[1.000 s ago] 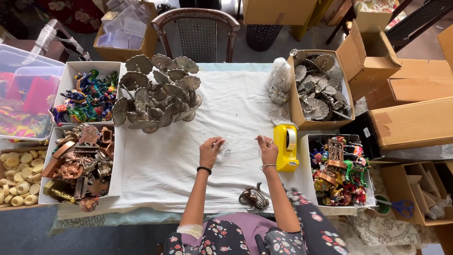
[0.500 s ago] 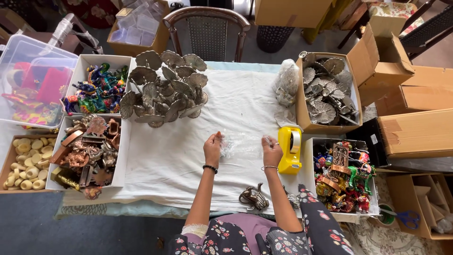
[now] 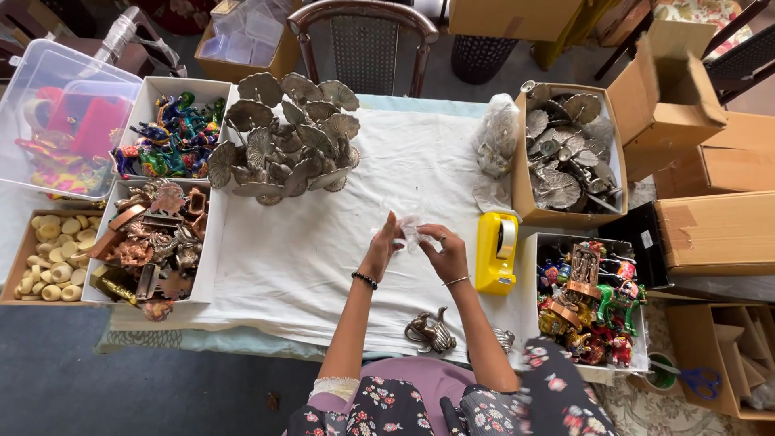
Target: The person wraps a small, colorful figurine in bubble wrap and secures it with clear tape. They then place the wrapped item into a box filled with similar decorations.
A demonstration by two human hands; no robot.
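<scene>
A white cloth [image 3: 307, 266] is covering the surface. Near its far edge a pile of grey metal leaf pieces [image 3: 282, 141] is lying. A yellow tape dispenser [image 3: 496, 252] is standing toward the right edge. The left hand [image 3: 382, 250] and right hand [image 3: 442, 254] are meeting over the middle, fingers pinching closed on a crumpled clear plastic bag [image 3: 410, 228]. A small metal figurine [image 3: 429, 331] is lying at the near edge.
</scene>
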